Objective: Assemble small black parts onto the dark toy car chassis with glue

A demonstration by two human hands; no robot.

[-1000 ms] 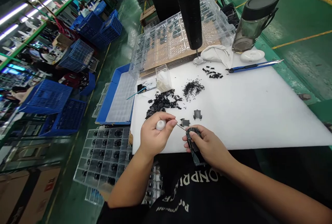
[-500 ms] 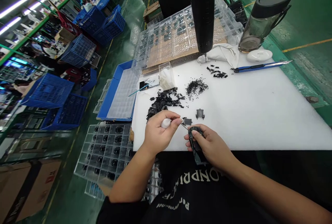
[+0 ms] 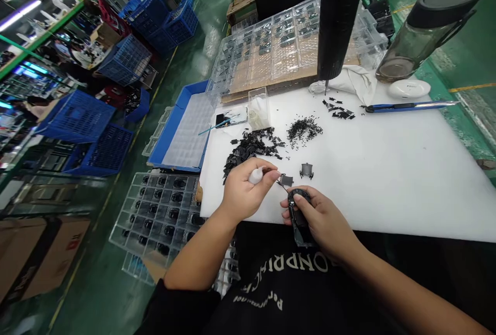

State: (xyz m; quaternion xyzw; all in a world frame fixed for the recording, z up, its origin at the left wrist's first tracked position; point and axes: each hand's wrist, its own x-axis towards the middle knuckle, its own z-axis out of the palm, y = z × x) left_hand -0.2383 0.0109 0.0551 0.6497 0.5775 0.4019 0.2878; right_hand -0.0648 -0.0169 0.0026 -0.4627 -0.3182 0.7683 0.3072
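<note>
My left hand [image 3: 248, 187] is closed around a tool with a white rounded handle [image 3: 256, 175] and a thin metal tip; its exact kind I cannot make out. The tip reaches the upper end of a long black plastic housing [image 3: 301, 225]. That housing is gripped by my right hand [image 3: 323, 216], with the thumb on its face, close to the table's front edge. Just beyond my fingers lie two small dark flat parts, one dark grey piece [image 3: 287, 181] and another grey piece with side prongs [image 3: 307, 170].
On the white tabletop [image 3: 406, 180] are a heap of black pieces [image 3: 251, 148], a scatter of tiny black bits [image 3: 304, 131] and a blue cutter knife [image 3: 411, 107]. A black pole-like tool [image 3: 335, 30] hangs overhead. A clear tray [image 3: 271, 40], bottle [image 3: 422, 40] and blue bin [image 3: 160, 143] surround the work.
The view has shifted, so the table things sit a little further right. Both hands keep their hold, with the tool tip still at the housing's upper end.
</note>
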